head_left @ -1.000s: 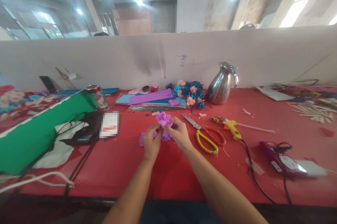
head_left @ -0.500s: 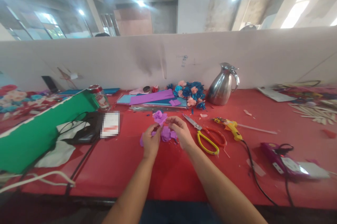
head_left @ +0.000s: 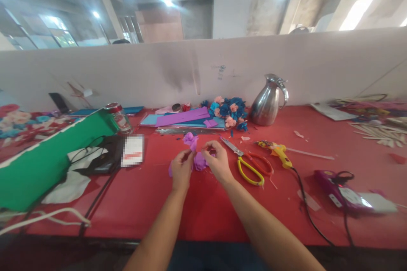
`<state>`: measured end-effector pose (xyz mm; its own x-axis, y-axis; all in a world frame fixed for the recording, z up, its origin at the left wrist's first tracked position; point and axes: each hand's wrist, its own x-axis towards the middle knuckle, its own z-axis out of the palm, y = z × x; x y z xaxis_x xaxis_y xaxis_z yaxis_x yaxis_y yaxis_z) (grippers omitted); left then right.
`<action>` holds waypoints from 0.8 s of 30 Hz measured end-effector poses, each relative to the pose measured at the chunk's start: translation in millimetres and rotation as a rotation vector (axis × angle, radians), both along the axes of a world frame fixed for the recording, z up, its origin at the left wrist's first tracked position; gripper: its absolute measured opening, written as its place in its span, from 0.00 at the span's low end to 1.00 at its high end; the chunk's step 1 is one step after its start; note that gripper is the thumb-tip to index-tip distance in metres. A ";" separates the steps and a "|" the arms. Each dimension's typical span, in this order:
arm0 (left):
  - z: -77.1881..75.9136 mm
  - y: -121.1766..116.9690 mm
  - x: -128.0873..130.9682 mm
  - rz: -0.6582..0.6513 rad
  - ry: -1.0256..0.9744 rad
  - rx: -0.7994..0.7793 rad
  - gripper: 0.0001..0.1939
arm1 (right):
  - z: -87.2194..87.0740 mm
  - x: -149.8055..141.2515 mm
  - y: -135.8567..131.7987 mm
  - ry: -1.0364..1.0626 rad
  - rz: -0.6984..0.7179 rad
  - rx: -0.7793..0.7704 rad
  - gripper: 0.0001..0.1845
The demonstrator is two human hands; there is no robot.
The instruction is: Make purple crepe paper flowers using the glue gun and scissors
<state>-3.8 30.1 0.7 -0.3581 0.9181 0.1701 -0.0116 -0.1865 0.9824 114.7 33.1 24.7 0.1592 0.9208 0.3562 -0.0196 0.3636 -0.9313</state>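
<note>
In the head view, a purple paper flower (head_left: 190, 140) stands above my left hand (head_left: 182, 170), whose thumb and fingers pinch it at its base. My right hand (head_left: 217, 161) is just to the right, a little apart from the flower. Its thumb and forefinger are closed together; whether something small is between them I cannot make out. Loose purple paper petals (head_left: 200, 162) lie on the red table behind and between my hands. Scissors (head_left: 247, 161) with one yellow and one red handle lie right of my right hand.
A yellow glue gun (head_left: 281, 155) with a cord lies to the right, near a purple device (head_left: 338, 192). At the back are a metal jug (head_left: 268, 102), a pile of paper flowers (head_left: 230, 112) and purple paper strips (head_left: 184, 116). A green board (head_left: 57, 158) stands left.
The flower in my left hand has tilted and dropped slightly to the left. My right hand has drawn a little away from it, fingers curling inward.
</note>
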 end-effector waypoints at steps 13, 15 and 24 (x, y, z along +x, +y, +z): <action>14.5 -4.8 8.4 -0.243 -0.320 -0.054 0.11 | -0.2 -4.2 4.3 0.393 0.266 -0.166 0.15; 13.5 -4.6 8.0 -0.256 -0.320 -0.044 0.10 | -0.5 -4.1 4.3 0.398 0.266 -0.154 0.16; 16.0 -6.5 8.8 -0.279 -0.303 -0.033 0.11 | -1.8 -4.8 4.9 0.407 0.263 -0.168 0.15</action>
<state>5.0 23.6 16.6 -0.1244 0.9902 0.0634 -0.3469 -0.1033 0.9322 109.9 38.0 22.9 0.0091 0.9876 0.1570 -0.4640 0.1432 -0.8742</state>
